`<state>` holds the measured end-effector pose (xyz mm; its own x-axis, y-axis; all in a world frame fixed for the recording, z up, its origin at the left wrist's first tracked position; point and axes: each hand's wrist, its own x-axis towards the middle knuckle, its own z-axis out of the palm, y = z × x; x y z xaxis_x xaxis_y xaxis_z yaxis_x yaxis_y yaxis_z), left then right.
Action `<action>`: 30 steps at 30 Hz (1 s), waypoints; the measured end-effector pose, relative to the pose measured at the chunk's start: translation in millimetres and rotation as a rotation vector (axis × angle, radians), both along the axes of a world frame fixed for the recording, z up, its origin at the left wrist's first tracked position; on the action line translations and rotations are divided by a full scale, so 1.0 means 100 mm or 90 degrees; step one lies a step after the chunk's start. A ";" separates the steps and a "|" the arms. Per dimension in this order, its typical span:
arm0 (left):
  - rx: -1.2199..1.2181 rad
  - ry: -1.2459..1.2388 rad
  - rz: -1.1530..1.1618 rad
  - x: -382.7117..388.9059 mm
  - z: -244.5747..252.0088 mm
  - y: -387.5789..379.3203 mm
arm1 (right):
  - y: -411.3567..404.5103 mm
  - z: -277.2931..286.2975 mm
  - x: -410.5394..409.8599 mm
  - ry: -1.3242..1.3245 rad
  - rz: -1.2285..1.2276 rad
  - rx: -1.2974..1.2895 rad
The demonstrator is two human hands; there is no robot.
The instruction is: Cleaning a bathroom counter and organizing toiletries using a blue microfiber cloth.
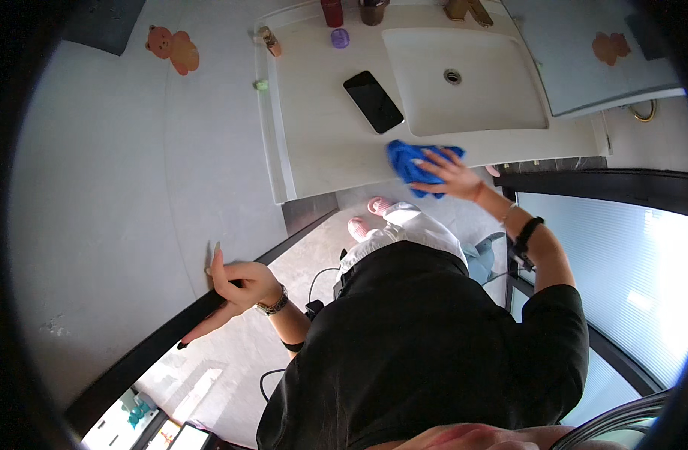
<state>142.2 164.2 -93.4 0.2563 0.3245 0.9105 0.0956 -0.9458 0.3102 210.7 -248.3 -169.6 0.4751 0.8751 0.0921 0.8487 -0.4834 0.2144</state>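
Note:
My right hand (448, 177) presses a bunched blue cloth (405, 162) against the front edge of the white washbasin counter (332, 160), its fingers spread over the fabric. A smartphone (373, 102) with a dark screen lies on the counter, left of the sink basin (473, 107). My left hand (240, 289) is away from the counter, resting at the dark edge trim of the grey wall (113, 169). Its fingers are apart and hold nothing.
Along the counter's back stand a red container (332, 12), a brown cup (372, 11) and a brass-coloured faucet (467, 10), with a purple round item (340, 38) nearby. A small bottle (270, 42) is at the left. A mirrored cabinet (597, 62) juts out at the upper right.

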 end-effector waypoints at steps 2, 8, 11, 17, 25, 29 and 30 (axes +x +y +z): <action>0.010 -0.017 0.001 0.01 0.15 -0.08 | -0.62 0.15 -0.04 0.029 -0.023 -0.030; 0.073 -0.060 0.073 -0.07 0.65 -0.35 | -1.24 0.62 0.00 0.268 -0.102 -0.091; 0.164 -0.010 0.151 -0.17 0.68 -0.31 | -0.70 0.48 0.05 0.258 0.019 0.018; 0.200 -0.003 0.109 -0.15 0.64 -0.26 | 1.15 0.37 0.21 0.194 0.332 0.029; 0.010 -0.010 0.069 -0.25 0.48 -0.31 | 2.04 -0.26 0.06 -0.048 0.471 0.079; 0.008 -0.092 0.026 -0.20 0.69 -0.48 | 1.66 -0.12 0.02 -0.003 0.442 -0.051; -0.029 -0.041 0.000 -0.25 0.68 -0.49 | 1.55 -0.08 0.01 0.002 0.427 -0.118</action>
